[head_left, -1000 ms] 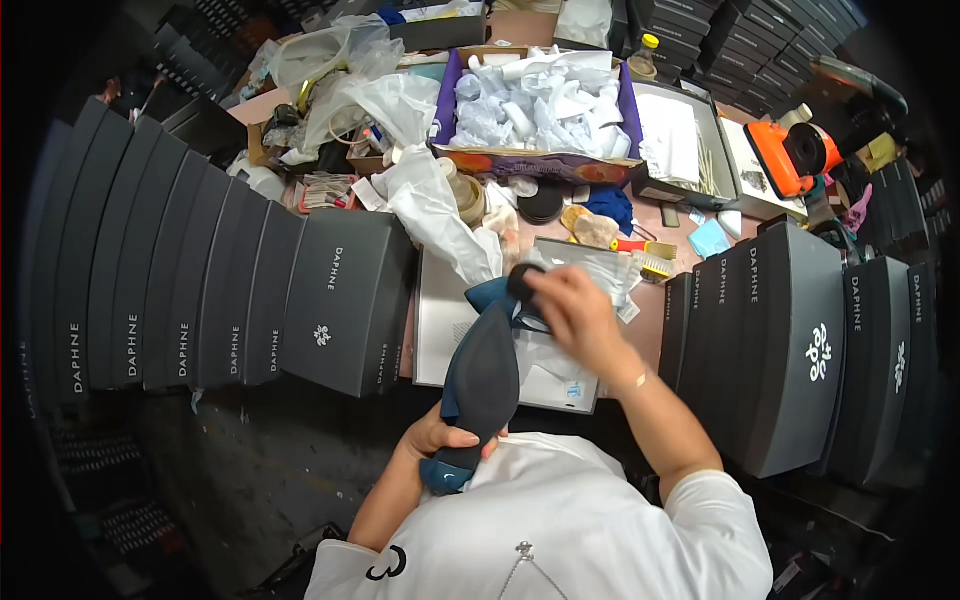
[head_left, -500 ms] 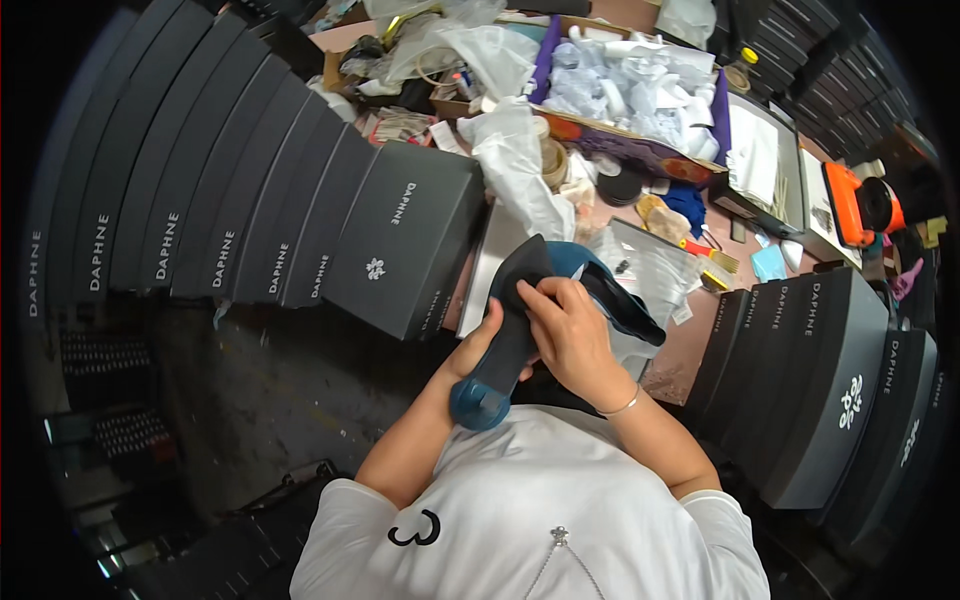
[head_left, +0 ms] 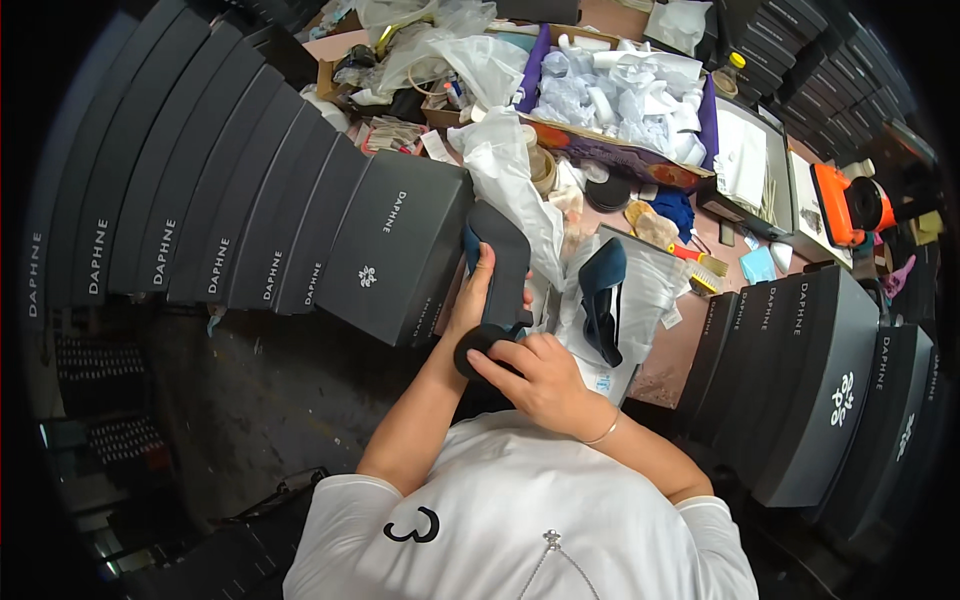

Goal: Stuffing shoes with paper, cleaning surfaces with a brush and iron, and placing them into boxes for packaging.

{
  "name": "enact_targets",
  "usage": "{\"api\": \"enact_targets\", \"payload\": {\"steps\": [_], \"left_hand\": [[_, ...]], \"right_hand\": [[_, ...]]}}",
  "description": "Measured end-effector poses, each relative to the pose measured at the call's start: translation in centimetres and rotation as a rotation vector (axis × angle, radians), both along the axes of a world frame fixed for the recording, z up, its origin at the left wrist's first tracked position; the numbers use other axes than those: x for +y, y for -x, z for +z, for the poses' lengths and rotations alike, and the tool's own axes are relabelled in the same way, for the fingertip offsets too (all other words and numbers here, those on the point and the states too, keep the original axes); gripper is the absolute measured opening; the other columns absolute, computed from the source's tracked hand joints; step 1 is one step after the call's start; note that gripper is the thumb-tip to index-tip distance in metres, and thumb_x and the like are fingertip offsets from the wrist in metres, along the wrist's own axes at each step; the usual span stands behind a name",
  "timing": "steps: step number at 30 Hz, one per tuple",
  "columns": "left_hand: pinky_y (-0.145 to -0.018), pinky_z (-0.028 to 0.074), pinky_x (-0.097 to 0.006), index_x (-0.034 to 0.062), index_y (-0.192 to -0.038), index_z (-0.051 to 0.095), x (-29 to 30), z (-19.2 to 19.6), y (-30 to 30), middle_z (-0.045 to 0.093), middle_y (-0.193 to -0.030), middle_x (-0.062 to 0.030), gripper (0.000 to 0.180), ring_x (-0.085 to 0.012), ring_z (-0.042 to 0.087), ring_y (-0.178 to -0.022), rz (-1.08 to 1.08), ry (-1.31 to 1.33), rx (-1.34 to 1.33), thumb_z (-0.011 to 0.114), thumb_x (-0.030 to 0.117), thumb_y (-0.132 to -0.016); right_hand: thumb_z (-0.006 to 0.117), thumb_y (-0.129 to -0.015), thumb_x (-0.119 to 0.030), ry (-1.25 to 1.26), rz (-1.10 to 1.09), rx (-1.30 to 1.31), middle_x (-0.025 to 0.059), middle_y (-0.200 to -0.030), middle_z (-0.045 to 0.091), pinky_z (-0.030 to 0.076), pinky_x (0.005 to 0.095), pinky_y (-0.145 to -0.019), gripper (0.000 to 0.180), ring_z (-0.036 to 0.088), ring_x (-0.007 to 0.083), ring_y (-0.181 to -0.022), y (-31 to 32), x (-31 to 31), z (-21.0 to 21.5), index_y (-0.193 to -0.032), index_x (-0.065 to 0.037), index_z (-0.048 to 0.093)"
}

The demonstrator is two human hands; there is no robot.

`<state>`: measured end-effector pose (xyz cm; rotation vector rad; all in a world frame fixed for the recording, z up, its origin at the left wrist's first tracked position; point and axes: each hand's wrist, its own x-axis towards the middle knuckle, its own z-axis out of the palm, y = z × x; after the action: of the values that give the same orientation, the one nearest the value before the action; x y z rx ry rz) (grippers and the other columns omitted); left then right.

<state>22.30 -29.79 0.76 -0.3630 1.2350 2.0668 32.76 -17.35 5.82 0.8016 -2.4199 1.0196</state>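
Note:
My left hand [head_left: 468, 305] is wrapped around a shoe [head_left: 509, 270] with its dark sole turned up; a little teal upper shows at its far left edge. At the near end of this shoe, the fingers of my right hand [head_left: 548, 382] are closed on the round black heel [head_left: 484, 350]. To the right of my hands, a second teal shoe [head_left: 602, 305] with a dark inside lies on white wrapping [head_left: 652, 285] in an open box. White tissue paper [head_left: 510, 180] drapes just beyond the held shoe.
Dark shoe boxes [head_left: 400, 240] line the left side, and more dark boxes [head_left: 790, 380] stand at right. A purple-edged carton [head_left: 620, 150] of crumpled paper sits at the back. Brushes [head_left: 706, 268], a blue cloth [head_left: 674, 212] and an orange tool [head_left: 845, 205] lie farther right.
The held shoe has shifted away from me and its heel now faces up. My right hand moved from the front sole to the heel. The second shoe now lies apart on the wrapping.

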Motion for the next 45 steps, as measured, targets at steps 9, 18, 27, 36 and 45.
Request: {"api": "enact_targets", "payload": {"steps": [9, 18, 27, 36, 45], "left_hand": [[-0.057, 0.047, -0.027, 0.003, -0.111, 0.054, -0.4, -0.1, -0.5, 0.056, -0.094, -0.0089, 0.074, -0.0153, 0.054, -0.065, -0.027, -0.159, 0.081, 0.038, 0.071, -0.087], [-0.062, 0.052, -0.029, -0.0021, -0.114, 0.053, -2.6, -0.6, -4.7, 0.062, -0.088, -0.0143, 0.085, -0.0211, 0.063, -0.072, -0.48, -0.193, 0.107, 0.051, 0.074, -0.078], [-0.061, 0.054, -0.033, -0.0038, -0.108, 0.054, -2.7, 0.4, -8.7, 0.062, -0.086, -0.0146, 0.062, -0.0225, 0.065, -0.07, -0.52, -0.205, -0.047, 0.081, 0.039, -0.072], [-0.058, 0.054, -0.035, -0.0026, -0.115, 0.049, -1.8, 2.2, -9.0, 0.061, -0.084, -0.016, 0.07, -0.0248, 0.064, -0.066, -0.528, -0.175, -0.062, 0.084, 0.031, -0.066], [-0.057, 0.054, -0.035, -0.0047, -0.114, 0.051, -1.8, 1.7, -8.8, 0.062, -0.086, -0.0168, 0.068, -0.026, 0.066, -0.068, -0.509, -0.246, -0.066, 0.085, 0.029, -0.065]], "right_hand": [[0.069, -0.07, -0.002, 0.134, 0.018, -0.169, 0.0071, -0.102, 0.058, 0.044, 0.0337, -0.073, 0.049, 0.055, 0.0235, -0.086, -1.9, 1.0, -0.7, -0.118, -0.008, 0.061], [0.072, -0.072, -0.013, 0.083, -0.232, -0.015, 0.0048, -0.089, 0.058, 0.043, 0.0344, -0.065, 0.038, 0.055, 0.0227, -0.076, -0.6, 3.9, -1.1, -0.109, -0.008, 0.065], [0.073, -0.072, -0.007, 0.165, -0.289, -0.181, 0.0068, -0.084, 0.058, 0.047, 0.0343, -0.064, 0.029, 0.057, 0.0243, -0.074, -3.7, 5.2, -1.8, -0.101, -0.006, 0.067], [0.072, -0.075, -0.001, 0.262, -0.324, -0.12, 0.0096, -0.088, 0.06, 0.049, 0.0338, -0.067, 0.03, 0.06, 0.0259, -0.078, -1.9, 6.3, 1.6, -0.104, -0.004, 0.067], [0.068, -0.079, 0.002, 0.379, -0.354, -0.161, 0.0121, -0.094, 0.059, 0.05, 0.0333, -0.068, 0.034, 0.059, 0.0258, -0.077, -2.1, 5.3, 0.6, -0.113, -0.004, 0.065]]}}
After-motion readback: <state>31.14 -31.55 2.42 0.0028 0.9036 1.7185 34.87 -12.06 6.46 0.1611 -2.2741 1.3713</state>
